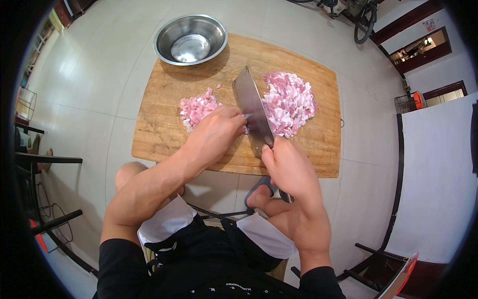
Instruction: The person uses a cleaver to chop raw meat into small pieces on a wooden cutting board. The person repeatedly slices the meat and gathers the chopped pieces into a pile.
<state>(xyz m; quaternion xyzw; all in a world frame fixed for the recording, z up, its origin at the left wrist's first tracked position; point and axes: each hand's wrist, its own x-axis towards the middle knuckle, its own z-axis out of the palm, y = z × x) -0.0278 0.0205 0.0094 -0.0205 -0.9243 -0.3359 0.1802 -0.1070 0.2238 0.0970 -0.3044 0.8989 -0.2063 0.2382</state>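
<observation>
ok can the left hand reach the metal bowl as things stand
Probably yes: the metal bowl sits at the far-left corner of the wooden board, beyond the left hand, with only low diced meat near the way. The cleaver stands off to the right, clear of that path.

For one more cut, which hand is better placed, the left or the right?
Probably the right hand: its grip is closed on the cleaver, which is beside the larger meat heap. The left hand holds no tool and is just left of the cleaver, so it seems better suited to steadying.
</observation>
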